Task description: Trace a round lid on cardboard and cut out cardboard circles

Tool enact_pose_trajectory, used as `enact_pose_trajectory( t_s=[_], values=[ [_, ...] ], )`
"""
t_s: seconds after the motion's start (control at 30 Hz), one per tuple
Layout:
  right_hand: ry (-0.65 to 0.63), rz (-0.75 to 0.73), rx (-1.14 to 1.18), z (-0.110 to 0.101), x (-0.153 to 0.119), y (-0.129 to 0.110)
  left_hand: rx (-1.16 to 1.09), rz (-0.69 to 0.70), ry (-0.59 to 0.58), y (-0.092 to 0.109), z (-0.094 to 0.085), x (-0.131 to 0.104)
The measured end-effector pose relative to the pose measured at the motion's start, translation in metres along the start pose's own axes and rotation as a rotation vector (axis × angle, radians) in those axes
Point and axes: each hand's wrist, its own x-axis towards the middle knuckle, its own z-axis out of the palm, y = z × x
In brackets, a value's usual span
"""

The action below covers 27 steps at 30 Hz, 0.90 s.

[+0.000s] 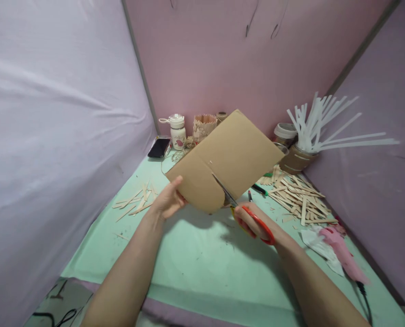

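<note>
A brown cardboard sheet (pixel 238 156) is held up at a tilt above the green tabletop. My left hand (pixel 171 198) grips its lower left edge, thumb on the near face and fingers behind. In my right hand (pixel 252 218) is a pair of scissors (pixel 262 225) with red handles. Their blades lie across the cardboard, with one blade visible on the near face along a cut that runs in from the lower edge. The lower left part of the sheet has a rounded corner. My right fingers are closed round the scissor handles.
Wooden sticks (pixel 299 200) are piled at the right, with a few more (pixel 137 200) at the left. A pink glue gun (pixel 345 254) rests on white tissue at the right edge. Along the back stand a phone (pixel 159 148), a white bottle (pixel 177 131) and a holder of white glue sticks (pixel 299 159).
</note>
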Motion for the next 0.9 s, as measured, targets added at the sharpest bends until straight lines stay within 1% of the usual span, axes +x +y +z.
enact_pose_trajectory(
  t_s=[0.07, 0.13, 0.17, 0.23, 0.3, 0.4, 0.47, 0.53, 0.6, 0.67, 0.7, 0.77, 0.83, 0.9],
  values=[
    [-0.055, 0.001, -0.028, -0.016, -0.004, -0.001, 0.066, 0.017, -0.01, 0.019, -0.016, 0.001],
    [-0.123, 0.014, -0.05, -0.029, -0.007, 0.002, 0.234, -0.035, -0.059, 0.031, -0.027, 0.0],
    [-0.163, 0.017, -0.066, -0.033, -0.008, 0.004, 0.31, -0.073, -0.082, 0.033, -0.03, 0.0],
    [-0.234, -0.009, -0.112, -0.039, -0.008, 0.008, 0.42, -0.153, -0.121, 0.033, -0.032, -0.003],
    [-0.282, -0.068, -0.157, -0.041, -0.007, 0.01, 0.474, -0.198, -0.174, 0.029, -0.029, -0.006],
    [-0.36, -0.12, -0.205, -0.045, -0.005, 0.008, 0.534, -0.211, -0.273, 0.028, -0.024, -0.009],
    [-0.398, -0.116, -0.244, -0.049, -0.006, 0.006, 0.542, -0.188, -0.275, 0.032, -0.024, -0.01],
    [-0.395, -0.12, -0.273, -0.056, -0.008, 0.005, 0.514, -0.153, -0.218, 0.037, -0.027, -0.009],
    [-0.375, -0.144, -0.27, -0.064, -0.011, 0.007, 0.436, -0.079, -0.115, 0.041, -0.032, -0.007],
    [-0.335, -0.172, -0.234, -0.069, -0.012, 0.01, 0.314, 0.052, 0.017, 0.042, -0.032, -0.003],
    [-0.308, -0.188, -0.206, -0.069, -0.012, 0.012, 0.247, 0.127, 0.084, 0.041, -0.029, -0.001],
    [-0.238, -0.224, -0.132, -0.064, -0.009, 0.014, 0.122, 0.269, 0.202, 0.037, -0.017, 0.003],
    [-0.16, -0.258, -0.062, -0.051, -0.005, 0.015, 0.004, 0.365, 0.28, 0.03, 0.001, 0.006],
    [-0.092, -0.279, -0.029, -0.033, -0.001, 0.013, -0.108, 0.412, 0.3, 0.022, 0.023, 0.007]
  ],
)
